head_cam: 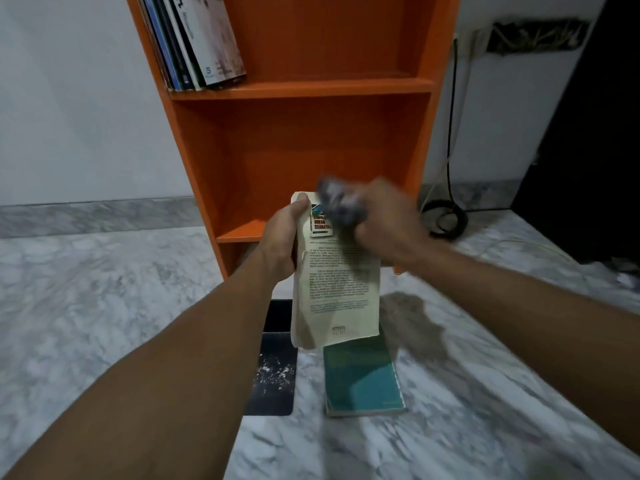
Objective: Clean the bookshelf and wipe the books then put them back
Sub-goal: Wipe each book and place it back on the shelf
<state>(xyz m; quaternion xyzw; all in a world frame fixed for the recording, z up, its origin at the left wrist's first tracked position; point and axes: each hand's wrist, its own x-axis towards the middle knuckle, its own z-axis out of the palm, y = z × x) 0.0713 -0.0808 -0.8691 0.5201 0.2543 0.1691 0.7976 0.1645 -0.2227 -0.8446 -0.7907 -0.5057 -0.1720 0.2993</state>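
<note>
1. Before the orange bookshelf [311, 150], the left hand [282, 239] curls its grip round a cream book [341, 289] — the right hand [386, 216], blurred, clutches a grey cloth [337, 202] on its cover.
2. On the marble floor [104, 292]: a teal book [363, 375], a dark book [275, 375].

Home room: orange bookshelf [298, 88], marble floor [104, 289]

Bookshelf [304, 88] standing at 12 o'clock
A book [275, 379] is lying just left of a second book [362, 375] on the floor [104, 306] at 6; leaning books [194, 39] are resting on its shelf at 11.
</note>
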